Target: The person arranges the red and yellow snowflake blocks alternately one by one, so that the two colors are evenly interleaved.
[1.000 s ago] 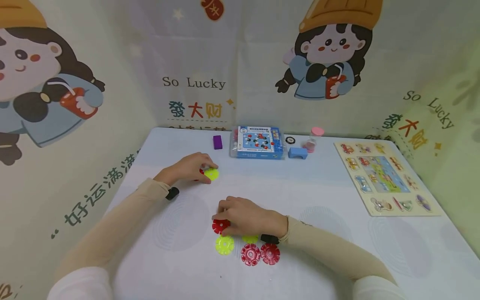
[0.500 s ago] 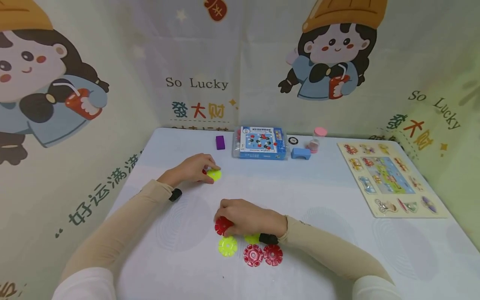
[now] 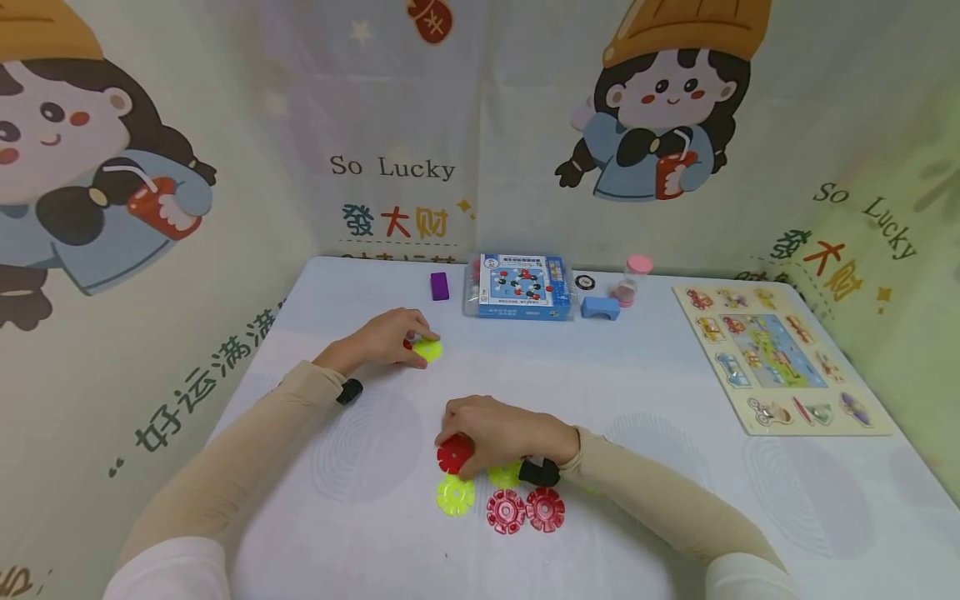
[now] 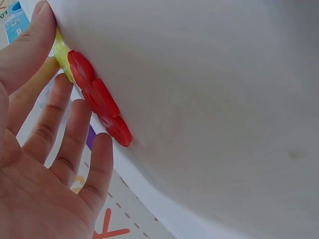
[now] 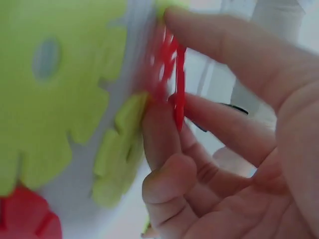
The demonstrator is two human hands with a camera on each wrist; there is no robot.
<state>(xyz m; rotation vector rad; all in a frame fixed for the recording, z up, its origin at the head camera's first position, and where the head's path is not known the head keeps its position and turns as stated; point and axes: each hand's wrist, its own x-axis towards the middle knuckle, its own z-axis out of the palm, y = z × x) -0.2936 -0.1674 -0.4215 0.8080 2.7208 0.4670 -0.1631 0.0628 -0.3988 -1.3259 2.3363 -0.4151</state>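
In the head view my left hand (image 3: 381, 337) sits over a yellow slotted interlocking disc (image 3: 429, 350), thumb and index finger at opposite edges. A red interlocking disc (image 4: 99, 99) adjoins it, mostly covered by the hand in the head view. Nearer the front, my right hand (image 3: 498, 429) pinches another red interlocking disc (image 3: 455, 454) between thumb and fingers; the right wrist view shows this disc (image 5: 180, 84) edge-on, partly blurred. Just in front lie a yellow disc (image 3: 455, 496) and two red discs (image 3: 506, 511). Another yellow disc (image 3: 504, 475) is partly hidden under the right hand.
Along the back stand a purple block (image 3: 439, 287), a boxed molecule set (image 3: 519, 287), a black ring (image 3: 585, 282), a blue arch block (image 3: 601, 308) and a pink-lidded jar (image 3: 630, 279). A wooden picture puzzle (image 3: 780, 358) lies at right. Patterned cloth rises behind the table.
The right hand has shifted slightly to the right with the red disc, and more of that disc's face shows. The left hand stays in place at the yellow disc.
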